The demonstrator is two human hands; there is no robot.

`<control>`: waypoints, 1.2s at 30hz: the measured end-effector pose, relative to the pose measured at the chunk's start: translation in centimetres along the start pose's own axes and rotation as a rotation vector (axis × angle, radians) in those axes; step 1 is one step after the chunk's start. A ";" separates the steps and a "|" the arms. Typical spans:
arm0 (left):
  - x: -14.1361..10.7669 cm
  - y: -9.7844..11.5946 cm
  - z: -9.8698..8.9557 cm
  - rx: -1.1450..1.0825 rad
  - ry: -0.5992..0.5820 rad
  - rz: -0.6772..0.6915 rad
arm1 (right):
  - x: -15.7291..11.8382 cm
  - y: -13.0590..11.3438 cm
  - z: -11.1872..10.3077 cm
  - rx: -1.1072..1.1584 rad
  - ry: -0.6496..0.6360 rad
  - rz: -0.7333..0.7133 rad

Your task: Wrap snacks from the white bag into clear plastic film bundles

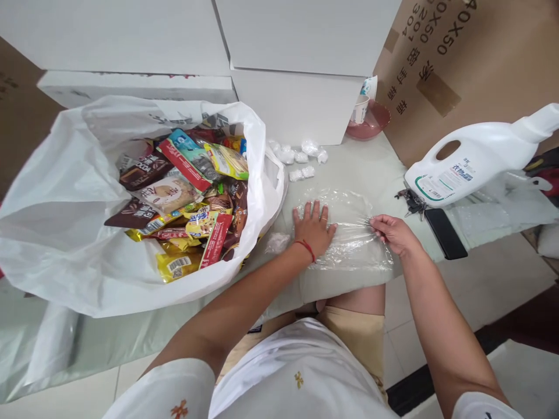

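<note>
One clear plastic film (349, 247) lies just right of the frame's centre, seemingly longer left to right. Our left hand (315, 228) rests flat on its left part, fingers spread; our right hand (392, 234) pinches its right edge. We see wrapped snacks (168, 195) at left.

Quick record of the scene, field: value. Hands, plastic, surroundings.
Left hand: palm down, fingers spread, on the clear plastic
Right hand: pinching the plastic's right side
Plastic: thin, wrinkled, spread on the table
Left: open white bag of packaged snacks
Beyond: crumpled plastic clumps
Right: white jug, keys, black phone
</note>
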State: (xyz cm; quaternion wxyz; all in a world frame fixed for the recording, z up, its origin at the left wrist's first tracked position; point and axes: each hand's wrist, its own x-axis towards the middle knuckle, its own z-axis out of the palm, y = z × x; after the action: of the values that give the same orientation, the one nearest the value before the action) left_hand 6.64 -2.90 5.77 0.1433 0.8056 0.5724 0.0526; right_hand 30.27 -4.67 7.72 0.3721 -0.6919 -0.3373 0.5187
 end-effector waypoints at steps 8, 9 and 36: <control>-1.5 -2.3 0.6 0.033 0.040 -0.069 | 0.8 1.1 -5.1 -0.115 0.170 -0.027; -1.5 -2.3 0.6 0.034 0.042 -0.067 | 1.2 0.8 -4.8 -0.190 0.212 -0.051; -2.6 -2.8 0.2 -0.046 0.083 0.166 | 10.2 -10.4 13.2 -0.948 -0.397 -0.370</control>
State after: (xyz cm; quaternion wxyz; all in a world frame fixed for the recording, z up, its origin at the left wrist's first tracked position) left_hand 3.30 -4.49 4.96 0.1332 0.8439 0.5078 0.1106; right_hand 19.00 11.36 9.48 0.0337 -0.6016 -0.7140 0.3565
